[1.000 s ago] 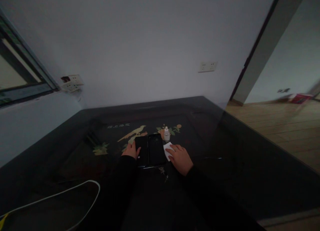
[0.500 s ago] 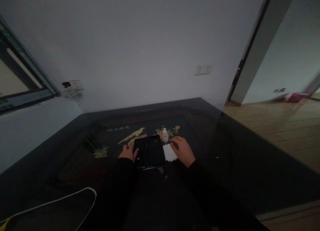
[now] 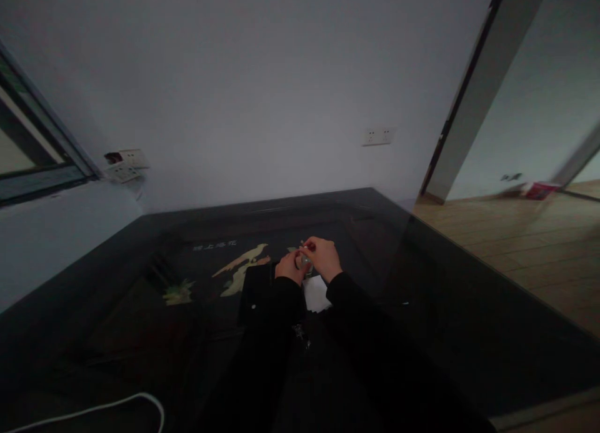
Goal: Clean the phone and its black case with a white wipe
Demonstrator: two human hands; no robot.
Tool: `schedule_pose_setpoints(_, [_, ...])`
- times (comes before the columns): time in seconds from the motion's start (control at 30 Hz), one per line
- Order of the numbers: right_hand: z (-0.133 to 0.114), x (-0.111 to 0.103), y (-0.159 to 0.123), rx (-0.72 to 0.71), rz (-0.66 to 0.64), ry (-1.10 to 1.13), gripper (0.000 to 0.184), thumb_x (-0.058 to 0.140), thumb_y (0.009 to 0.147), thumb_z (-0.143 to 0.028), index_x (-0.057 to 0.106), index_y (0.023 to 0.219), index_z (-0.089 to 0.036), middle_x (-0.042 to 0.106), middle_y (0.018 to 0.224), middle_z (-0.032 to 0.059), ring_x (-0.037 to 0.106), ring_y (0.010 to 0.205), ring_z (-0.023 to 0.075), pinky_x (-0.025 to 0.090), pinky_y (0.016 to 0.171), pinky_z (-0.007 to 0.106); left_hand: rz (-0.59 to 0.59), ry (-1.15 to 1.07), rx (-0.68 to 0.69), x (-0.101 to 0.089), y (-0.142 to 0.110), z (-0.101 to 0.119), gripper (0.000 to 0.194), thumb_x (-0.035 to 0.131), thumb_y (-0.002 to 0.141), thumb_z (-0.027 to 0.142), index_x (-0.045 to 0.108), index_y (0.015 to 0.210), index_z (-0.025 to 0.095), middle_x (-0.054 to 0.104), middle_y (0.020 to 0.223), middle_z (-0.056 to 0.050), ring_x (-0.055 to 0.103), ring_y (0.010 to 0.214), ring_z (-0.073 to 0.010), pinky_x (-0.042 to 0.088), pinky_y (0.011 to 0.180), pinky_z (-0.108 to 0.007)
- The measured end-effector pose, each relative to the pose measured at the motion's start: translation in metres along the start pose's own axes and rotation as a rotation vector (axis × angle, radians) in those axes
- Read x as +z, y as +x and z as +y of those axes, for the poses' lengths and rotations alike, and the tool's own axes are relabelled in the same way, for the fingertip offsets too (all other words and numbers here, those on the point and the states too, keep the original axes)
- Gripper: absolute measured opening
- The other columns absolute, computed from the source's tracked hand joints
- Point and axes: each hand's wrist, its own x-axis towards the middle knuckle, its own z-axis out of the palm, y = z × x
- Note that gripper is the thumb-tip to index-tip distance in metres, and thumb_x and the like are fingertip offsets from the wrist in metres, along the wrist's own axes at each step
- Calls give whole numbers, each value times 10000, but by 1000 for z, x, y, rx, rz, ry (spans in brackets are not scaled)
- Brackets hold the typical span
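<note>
Head view shows left hand [image 3: 290, 267] and right hand [image 3: 324, 258] clamped together on a small bottle [image 3: 305, 258].

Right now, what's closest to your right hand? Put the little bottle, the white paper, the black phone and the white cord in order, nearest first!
From the right hand:
1. Little bottle: between both hands, at the fingers.
2. White paper: on the table, just below the hand.
3. Black phone: on the table, left of the hands.
4. White cord: far off, bottom left.
</note>
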Motion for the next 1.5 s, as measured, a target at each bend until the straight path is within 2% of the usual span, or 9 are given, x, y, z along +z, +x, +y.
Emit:
schedule_pose_setpoints(0.2, [10, 9, 2, 14, -36, 25, 278, 512, 884, -314, 523, 1116, -161, 552, 1113, 71, 575, 929, 181, 493, 785, 381, -73, 44, -42, 2, 5, -2, 379, 520, 768, 470, 643, 993, 190, 692, 942, -84, 633, 897, -232, 426, 758, -296])
schedule_pose_setpoints(0.57, [23, 15, 5, 19, -33, 76, 257, 506, 887, -314, 538, 1094, -165, 559, 1103, 68, 576, 921, 175, 491, 788, 376, -93, 86, -6, -7, 4, -1, 344, 500, 785, 463, 626, 1036, 265, 695, 953, -22, 623, 919, -219, 398, 769, -302])
schedule_pose_setpoints(0.8, [19, 17, 4, -29, -11, 135, 271, 512, 884, -315, 530, 1101, -154, 562, 1091, 67, 580, 912, 177, 496, 776, 376, -90, 141, 0, -9, 2, 0, 352, 477, 790, 485, 628, 1007, 252, 696, 941, -31, 616, 935, -233, 388, 789, -328])
schedule_pose_setpoints(1.2, [13, 10, 6, -111, -58, 177, 259, 506, 888, -311, 536, 1097, -162, 560, 1105, 68, 576, 926, 177, 492, 790, 379, -140, 174, -20, -10, 4, -1, 369, 459, 799, 487, 602, 1043, 249, 690, 959, -35, 609, 957, -221, 378, 822, -334])
schedule_pose_setpoints(1.5, [19, 14, 10, -42, -43, 171, 274, 518, 880, -316, 529, 1101, -153, 561, 1090, 67, 578, 914, 179, 494, 778, 379, -158, 196, -23, -11, 4, 0, 382, 445, 809, 490, 587, 1063, 242, 679, 988, -27, 600, 967, -226, 368, 836, -348])
